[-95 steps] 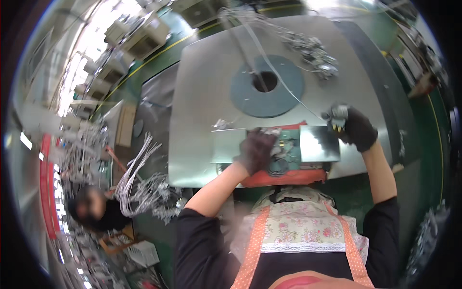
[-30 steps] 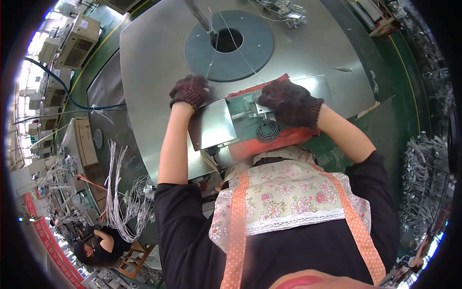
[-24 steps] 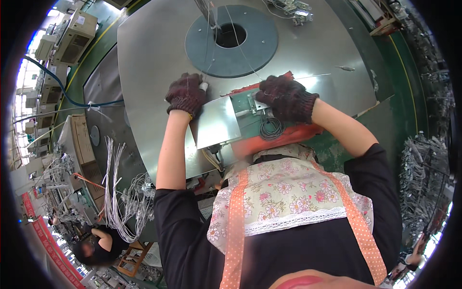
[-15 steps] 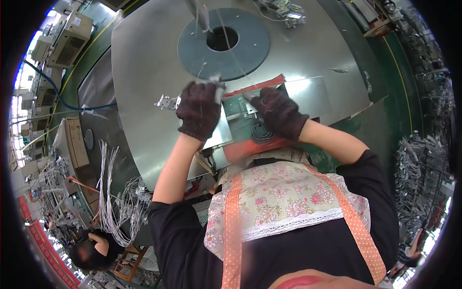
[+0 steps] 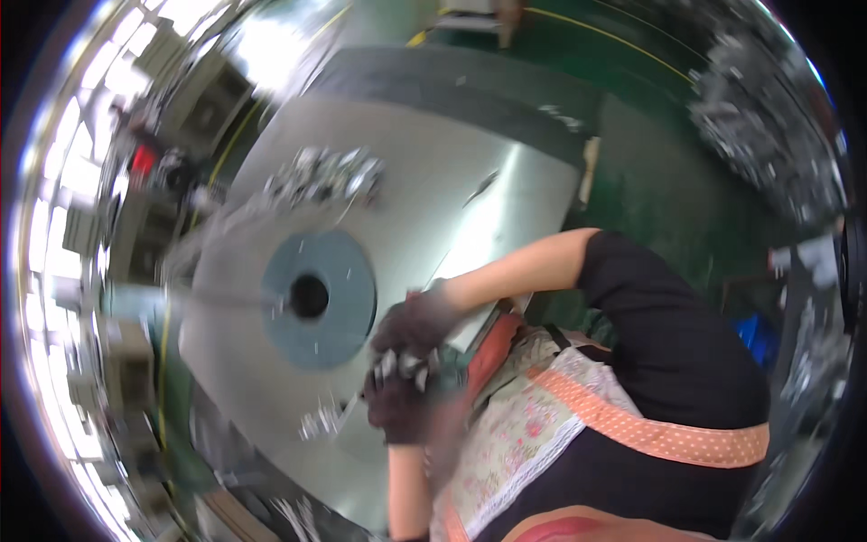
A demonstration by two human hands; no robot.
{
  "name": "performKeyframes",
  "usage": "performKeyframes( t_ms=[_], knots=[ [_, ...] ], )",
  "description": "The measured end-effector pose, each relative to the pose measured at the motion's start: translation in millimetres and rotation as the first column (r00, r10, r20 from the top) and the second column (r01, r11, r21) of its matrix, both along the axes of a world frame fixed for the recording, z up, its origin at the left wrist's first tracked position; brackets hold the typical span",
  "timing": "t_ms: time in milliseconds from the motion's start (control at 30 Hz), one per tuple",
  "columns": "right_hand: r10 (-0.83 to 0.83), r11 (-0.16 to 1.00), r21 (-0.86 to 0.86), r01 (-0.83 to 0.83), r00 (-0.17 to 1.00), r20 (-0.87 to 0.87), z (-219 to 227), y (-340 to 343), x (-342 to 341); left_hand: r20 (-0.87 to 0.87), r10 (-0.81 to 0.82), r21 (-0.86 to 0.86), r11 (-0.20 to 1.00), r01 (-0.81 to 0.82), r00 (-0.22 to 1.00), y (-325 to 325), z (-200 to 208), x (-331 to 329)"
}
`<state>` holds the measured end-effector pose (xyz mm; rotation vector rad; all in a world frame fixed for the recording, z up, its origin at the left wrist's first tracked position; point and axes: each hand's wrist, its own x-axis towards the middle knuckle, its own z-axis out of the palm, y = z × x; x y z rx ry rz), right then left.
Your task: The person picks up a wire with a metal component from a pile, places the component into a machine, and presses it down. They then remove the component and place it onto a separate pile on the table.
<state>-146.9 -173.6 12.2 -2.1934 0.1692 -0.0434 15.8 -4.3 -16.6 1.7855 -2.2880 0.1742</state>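
Gloved left hand (image 5: pixel 397 411) and right hand (image 5: pixel 415 325) are sitting close together — a small metal part (image 5: pixel 403 367) is showing between them, but blur is hiding whether either is grasping it. A grey disc (image 5: pixel 345 264) is lying to their far left. The metal tabletop (image 5: pixel 424 203) is stretching openly far and right, its edge meeting green floor (image 5: pixel 655 239) — a red strip (image 5: pixel 495 349) is bordering the near side.

Windows (image 5: pixel 79 163) at left are overexposed; glare streaks the desk (image 5: pixel 488 221). Motion blur softens the left hand (image 5: pixel 397 408) and right hand (image 5: pixel 414 323). Fisheye curvature bends outer edges.
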Motion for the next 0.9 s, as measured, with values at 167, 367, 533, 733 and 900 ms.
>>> performKeyframes(
  t_ms=[167,367,533,733,900],
  knots=[
    [-0.437,0.555,-0.516,0.652,0.757,0.487,-34,-137,47,0.120,0.072,0.106,0.991,-0.085,0.990,21,-2,3],
    [-0.467,0.533,-0.569,0.626,0.778,0.419,-68,-189,20,0.075,0.032,0.126,0.991,-0.041,0.997,9,16,-13],
    [-0.321,0.783,-0.496,0.375,0.927,0.194,-72,-170,-27,0.142,0.009,-0.009,1.000,-0.008,0.990,10,3,-6],
    [-0.271,0.846,-0.203,0.493,0.726,0.633,-18,-86,-71,0.016,-0.035,0.013,0.999,0.035,0.999,0,3,-13],
    [-0.618,0.698,0.659,0.281,0.701,0.356,53,-25,-93,-0.116,0.015,0.360,0.933,0.028,0.993,-9,18,-7]
  ],
)
